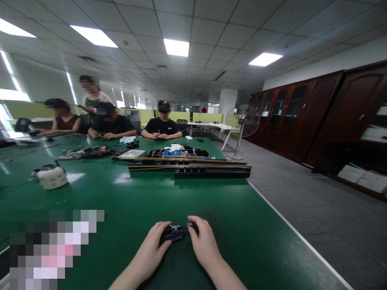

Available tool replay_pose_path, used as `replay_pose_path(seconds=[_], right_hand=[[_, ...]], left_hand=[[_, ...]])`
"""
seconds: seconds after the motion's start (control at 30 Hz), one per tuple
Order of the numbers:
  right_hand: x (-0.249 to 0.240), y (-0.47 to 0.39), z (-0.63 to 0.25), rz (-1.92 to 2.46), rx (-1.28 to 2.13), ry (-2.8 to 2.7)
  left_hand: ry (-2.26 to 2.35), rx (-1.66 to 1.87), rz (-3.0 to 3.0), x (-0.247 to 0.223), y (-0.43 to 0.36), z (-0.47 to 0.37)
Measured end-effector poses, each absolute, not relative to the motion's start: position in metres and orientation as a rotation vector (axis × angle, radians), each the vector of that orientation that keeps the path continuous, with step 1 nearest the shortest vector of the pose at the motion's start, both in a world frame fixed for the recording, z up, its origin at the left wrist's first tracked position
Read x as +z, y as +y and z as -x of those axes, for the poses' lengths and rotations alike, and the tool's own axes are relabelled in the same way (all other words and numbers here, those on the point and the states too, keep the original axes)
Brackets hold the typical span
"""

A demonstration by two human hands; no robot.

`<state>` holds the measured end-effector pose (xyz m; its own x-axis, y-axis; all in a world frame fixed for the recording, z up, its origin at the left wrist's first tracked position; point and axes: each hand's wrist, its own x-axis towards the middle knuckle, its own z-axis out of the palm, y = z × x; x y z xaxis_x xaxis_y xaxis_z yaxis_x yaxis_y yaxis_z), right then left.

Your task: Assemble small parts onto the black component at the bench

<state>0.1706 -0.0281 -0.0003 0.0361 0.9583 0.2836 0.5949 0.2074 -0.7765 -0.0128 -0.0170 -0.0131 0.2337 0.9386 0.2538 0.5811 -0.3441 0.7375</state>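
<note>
A small black part with shiny metal pieces [175,232] is held low over the green table [145,205], near its front. My left hand [152,249] grips its left end, with the thumb on the near side and the fingers on the far side. At the other end, the thumb and fingertips of my right hand [204,241] are closed on the same part. My fingers cover both ends, and its exact kind is too small to make out.
Long black rails [212,172] lie across the table ahead, with thin rods on top. A white pot-like container [52,176] stands at left, tools [90,152] behind it. Several people sit or stand beyond. A standing fan [241,129] is past the table's right edge.
</note>
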Motion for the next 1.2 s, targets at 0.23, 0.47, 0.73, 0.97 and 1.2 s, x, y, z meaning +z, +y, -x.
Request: replay_pose_path(seconds=[0.23,0.47,0.73,0.97,1.2], right_hand=[[-0.004,-0.024,-0.176,1.546,0.481,-1.597],[-0.004,-0.024,-0.179,1.513,0.397,-1.516],[-0.005,-0.023,-0.18,1.504,0.347,-1.475],[-0.001,-0.025,-0.178,1.514,0.337,-1.52],[0.007,-0.031,-0.171,1.512,0.457,-1.661]], left_hand=[[1.399,0.939,-2.016,-0.017,-0.016,0.015],[1.354,0.947,-2.015,-0.014,-0.018,0.015],[1.344,0.948,-2.02,-0.015,-0.017,0.016],[1.339,0.96,-2.007,-0.014,-0.017,0.016],[1.351,0.953,-2.021,-0.016,-0.017,0.015]])
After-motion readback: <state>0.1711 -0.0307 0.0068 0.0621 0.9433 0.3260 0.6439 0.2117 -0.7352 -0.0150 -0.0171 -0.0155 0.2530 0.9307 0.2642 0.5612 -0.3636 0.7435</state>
